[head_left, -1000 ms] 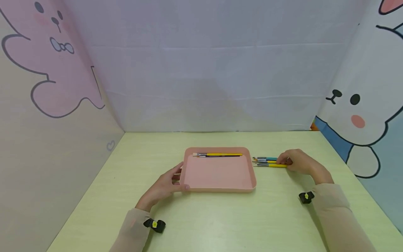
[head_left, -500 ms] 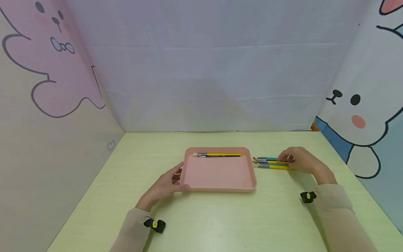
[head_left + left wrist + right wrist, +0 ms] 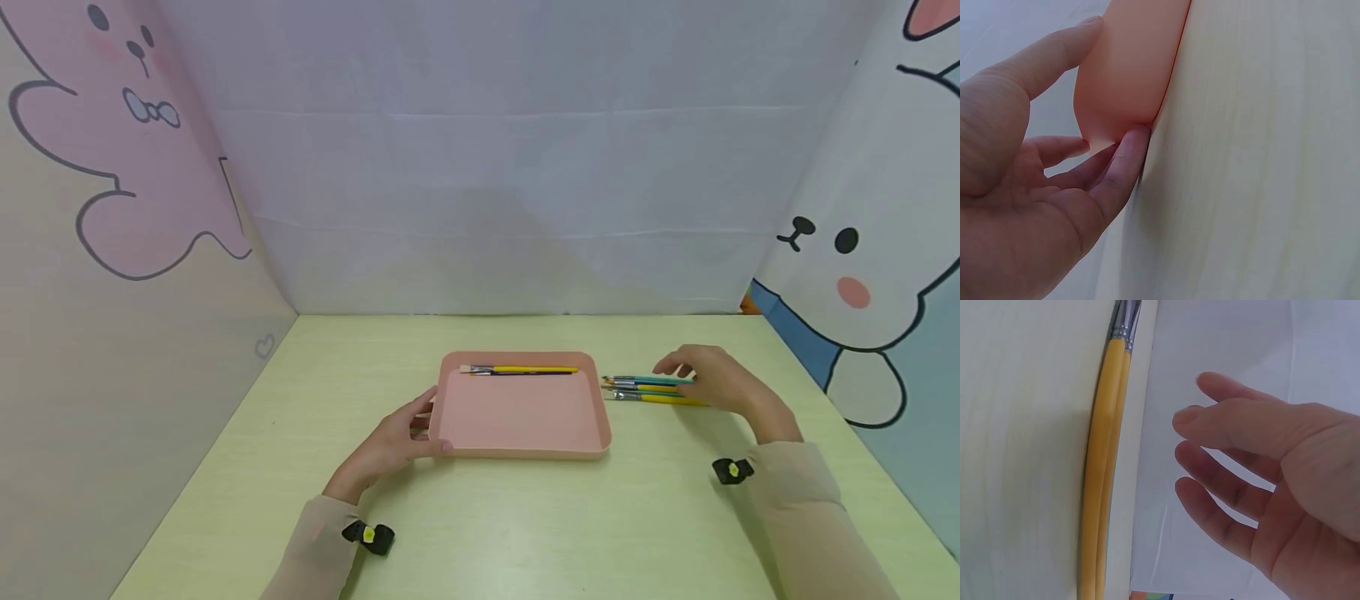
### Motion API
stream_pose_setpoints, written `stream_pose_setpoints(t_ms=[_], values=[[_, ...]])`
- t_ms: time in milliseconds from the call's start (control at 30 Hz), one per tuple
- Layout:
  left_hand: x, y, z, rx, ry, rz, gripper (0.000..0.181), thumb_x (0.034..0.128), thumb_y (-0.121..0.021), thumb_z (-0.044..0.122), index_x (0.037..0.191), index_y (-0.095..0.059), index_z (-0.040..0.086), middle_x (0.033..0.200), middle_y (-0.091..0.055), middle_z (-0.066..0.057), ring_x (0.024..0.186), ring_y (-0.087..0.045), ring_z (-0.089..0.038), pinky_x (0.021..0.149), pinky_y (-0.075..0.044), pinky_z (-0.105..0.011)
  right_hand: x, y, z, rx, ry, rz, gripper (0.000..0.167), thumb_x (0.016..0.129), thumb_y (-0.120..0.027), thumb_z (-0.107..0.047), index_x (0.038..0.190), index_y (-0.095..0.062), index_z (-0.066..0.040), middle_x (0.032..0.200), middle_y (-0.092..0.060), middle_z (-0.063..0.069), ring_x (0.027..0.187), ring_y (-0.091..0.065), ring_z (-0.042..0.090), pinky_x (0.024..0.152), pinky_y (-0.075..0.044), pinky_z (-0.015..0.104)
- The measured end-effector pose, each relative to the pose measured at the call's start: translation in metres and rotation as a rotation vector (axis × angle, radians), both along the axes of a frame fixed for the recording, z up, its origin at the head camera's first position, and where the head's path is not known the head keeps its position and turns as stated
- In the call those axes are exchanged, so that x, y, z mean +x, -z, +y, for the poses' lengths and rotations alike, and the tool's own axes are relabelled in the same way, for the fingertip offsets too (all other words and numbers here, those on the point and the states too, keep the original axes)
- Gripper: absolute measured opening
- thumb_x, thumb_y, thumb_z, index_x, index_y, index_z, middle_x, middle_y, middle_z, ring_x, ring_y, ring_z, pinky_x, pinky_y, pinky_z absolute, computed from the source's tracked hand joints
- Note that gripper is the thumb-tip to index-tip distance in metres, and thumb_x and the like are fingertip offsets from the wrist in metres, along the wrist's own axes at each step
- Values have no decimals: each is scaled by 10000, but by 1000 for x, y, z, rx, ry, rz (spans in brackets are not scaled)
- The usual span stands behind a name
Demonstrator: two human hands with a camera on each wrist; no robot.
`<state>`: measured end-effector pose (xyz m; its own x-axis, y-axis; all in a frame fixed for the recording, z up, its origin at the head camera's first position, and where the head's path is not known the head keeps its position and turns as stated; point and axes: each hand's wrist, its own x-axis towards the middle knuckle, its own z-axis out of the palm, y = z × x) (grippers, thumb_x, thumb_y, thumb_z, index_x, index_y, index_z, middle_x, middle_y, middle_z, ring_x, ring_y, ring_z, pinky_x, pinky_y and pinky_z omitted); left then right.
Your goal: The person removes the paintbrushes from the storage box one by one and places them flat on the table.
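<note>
A pink tray lies on the table with a yellow-handled paintbrush and a thin dark-handled one along its far side. My left hand holds the tray's near left corner, thumb on the front wall and fingers against the end. To the right of the tray several paintbrushes lie side by side, with yellow and teal handles. Just above their handle ends hovers my right hand. The right wrist view shows that hand with loosely bent fingers, holding nothing, apart from the yellow-handled brushes.
The pale wooden table meets a white cloth backdrop at the back. Printed side panels with cartoon animals rise at the left and right. A small black device sits on each wrist.
My right hand has let go of the brushes and lifted slightly, its fingers spreading. The nearest yellow brush has shifted a little to the right. The left hand and tray stay put.
</note>
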<state>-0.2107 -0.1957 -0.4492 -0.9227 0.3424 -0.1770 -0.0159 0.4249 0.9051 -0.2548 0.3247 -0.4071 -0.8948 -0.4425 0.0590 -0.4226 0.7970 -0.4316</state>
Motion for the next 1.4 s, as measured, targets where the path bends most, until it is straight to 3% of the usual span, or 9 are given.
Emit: stream_pose_setpoints(t_ms=[200,633,867,1167,1300,1400], values=[[-1,2,0,-10,-3,3,1046,875,-907,287,1702,-272,205,1553,-527,-87,1263,-614,-257,1091,-506,-475,5,-8,-14,-15,-10,27,354,925,-771,20,1276,-731,-5,1196,-726,177,1044,-672,369,870,-596,547],[-2,2,0,-21,5,16,1043,883,-899,284,1704,-263,192,1546,-526,-90,1295,-591,-264,1086,-509,-457,0,-17,-50,-65,-93,100,391,903,-810,-6,1284,-724,-18,1191,-733,138,1044,-689,375,880,-598,529],[-2,4,-1,-9,13,17,1040,884,-898,283,1704,-264,191,1538,-528,-95,1293,-593,-270,1072,-514,-443,-6,-30,-71,-62,-111,74,390,915,-814,-25,1294,-722,-30,1183,-730,101,1049,-679,311,886,-603,510],[-1,4,-2,-2,18,14,1031,892,-891,273,1704,-261,188,1554,-517,-100,1305,-591,-276,1082,-513,-464,-19,-37,-96,-38,-176,63,398,913,-758,22,1308,-711,5,1204,-727,154,1064,-688,355,865,-603,466],[-1,3,-1,-10,17,18,1030,891,-892,280,1703,-265,185,1548,-521,-94,1306,-588,-274,1082,-508,-470,-27,-39,-109,-30,-188,19,398,937,-733,12,1334,-703,-2,1236,-720,180,1106,-687,402,884,-606,471],[-1,2,0,-12,14,18,1030,889,-894,282,1702,-268,186,1546,-522,-92,1309,-585,-277,1084,-506,-479,-32,-42,-120,-22,-189,-23,402,955,-707,-8,1356,-695,-14,1245,-716,173,1116,-682,362,902,-597,471]])
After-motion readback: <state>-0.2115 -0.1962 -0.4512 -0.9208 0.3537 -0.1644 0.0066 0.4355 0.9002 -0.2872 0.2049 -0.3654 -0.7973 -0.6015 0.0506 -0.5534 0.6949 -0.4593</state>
